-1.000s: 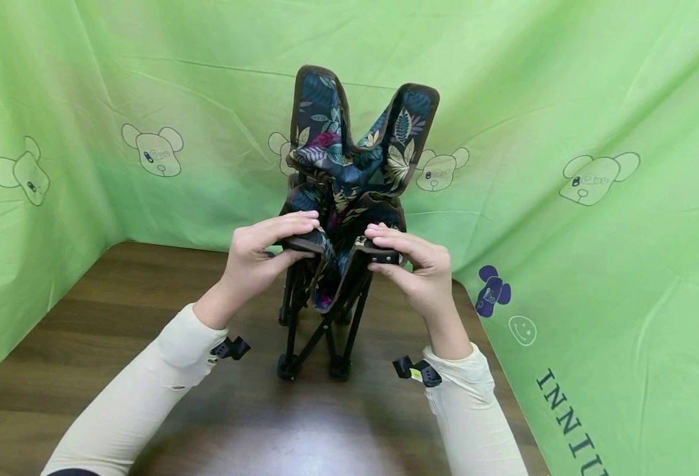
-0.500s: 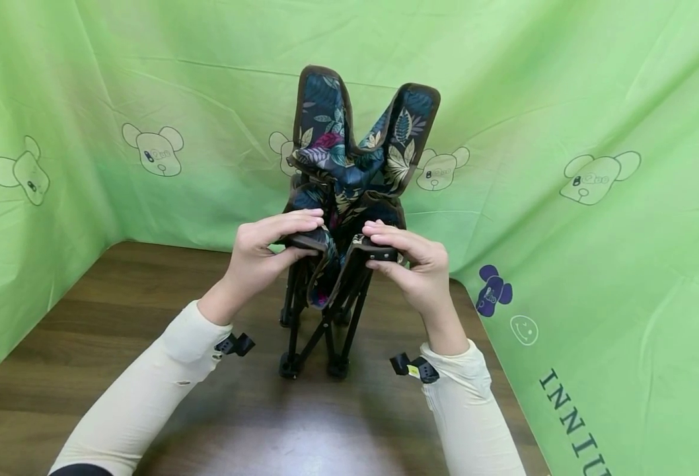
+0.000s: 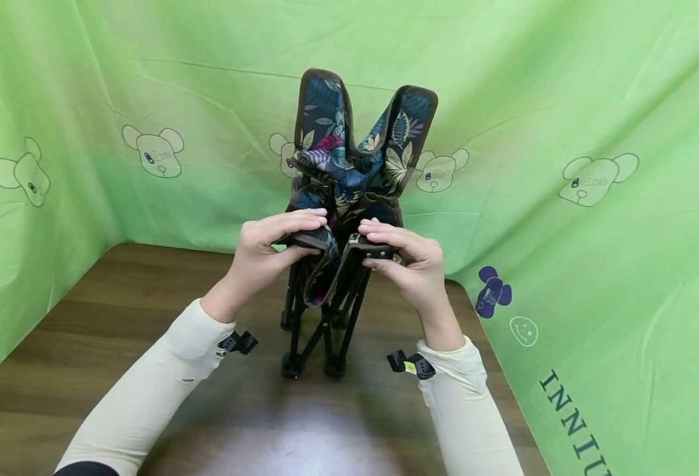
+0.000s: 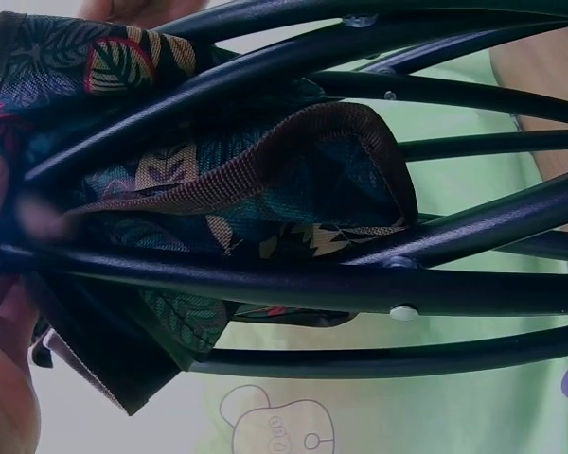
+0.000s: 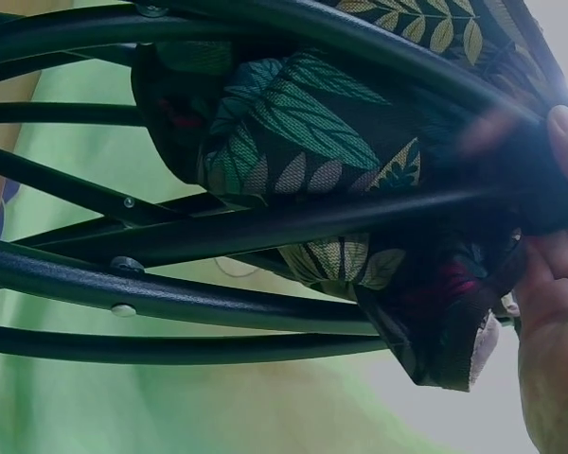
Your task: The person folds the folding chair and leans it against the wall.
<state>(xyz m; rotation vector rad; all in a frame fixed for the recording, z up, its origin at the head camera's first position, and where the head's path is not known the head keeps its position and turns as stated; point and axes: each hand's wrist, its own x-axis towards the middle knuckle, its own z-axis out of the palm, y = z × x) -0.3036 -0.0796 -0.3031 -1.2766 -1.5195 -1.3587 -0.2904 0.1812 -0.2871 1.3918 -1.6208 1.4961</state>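
A small folding chair (image 3: 358, 168) with dark leaf-print fabric and black legs stands partly folded on the table, its backrest and seat sagging in a V. My left hand (image 3: 260, 248) grips the left front corner of the seat, thumb below and fingers on top. On the opposite front corner my right hand (image 3: 411, 259) has the same hold. Both wrist views show the crossing black tubes (image 4: 293, 279) from close by, with the seat cloth (image 5: 312, 132) bunched between them. The palms largely hide the outer sides of the corners.
The wooden table (image 3: 106, 330) runs back to a green cloth backdrop (image 3: 219, 99) printed with bear heads. Cloth also hangs along the left and right sides, close to the table's edges.
My two hands have drawn slightly toward each other, narrowing the gap between the front corners. The front feet stand a little closer together.
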